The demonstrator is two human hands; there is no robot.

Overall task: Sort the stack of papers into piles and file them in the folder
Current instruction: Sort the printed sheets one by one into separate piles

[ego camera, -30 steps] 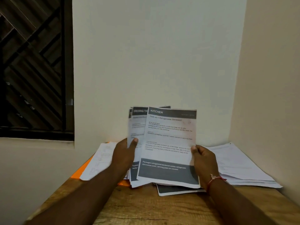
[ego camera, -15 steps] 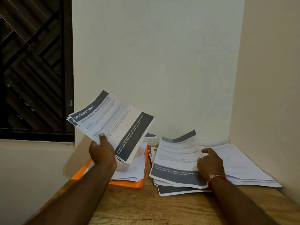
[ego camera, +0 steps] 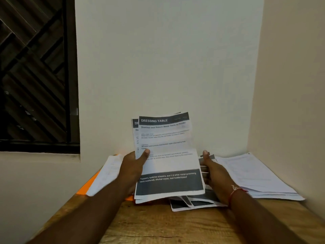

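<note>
While the left hand (ego camera: 135, 166) is pinching the sheaf of white, dark-banded printed sheets (ego camera: 167, 155) upright above the wooden table (ego camera: 158, 224) — and the right hand (ego camera: 213, 171) is waiting at its edge, thumb raised, grip unclear — rear sheets are risking sliding loose, one thumb alone pinning them.

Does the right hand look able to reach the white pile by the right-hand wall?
Probably yes. The right hand is just left of the white pile, with nothing standing between them, though it is occupied at the edge of the held sheets.
</note>
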